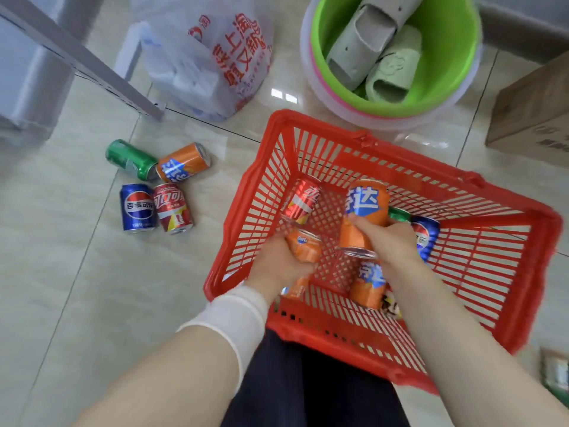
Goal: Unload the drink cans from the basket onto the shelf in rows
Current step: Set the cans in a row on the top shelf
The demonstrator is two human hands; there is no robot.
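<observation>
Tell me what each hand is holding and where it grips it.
The right hand grips the blue-labelled orange can around its lower body; the left hand grips a second orange can round its side, inside the red basket.

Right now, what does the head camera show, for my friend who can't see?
The left hand and right hand each grip an orange can in a red basket. Four other cans sit on the tiled floor to its left.

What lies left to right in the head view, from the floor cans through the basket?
Floor Pepsi can, floor Coca-Cola can, red basket rim, basket Coca-Cola can, Fanta can in the right hand, basket Pepsi can.
</observation>
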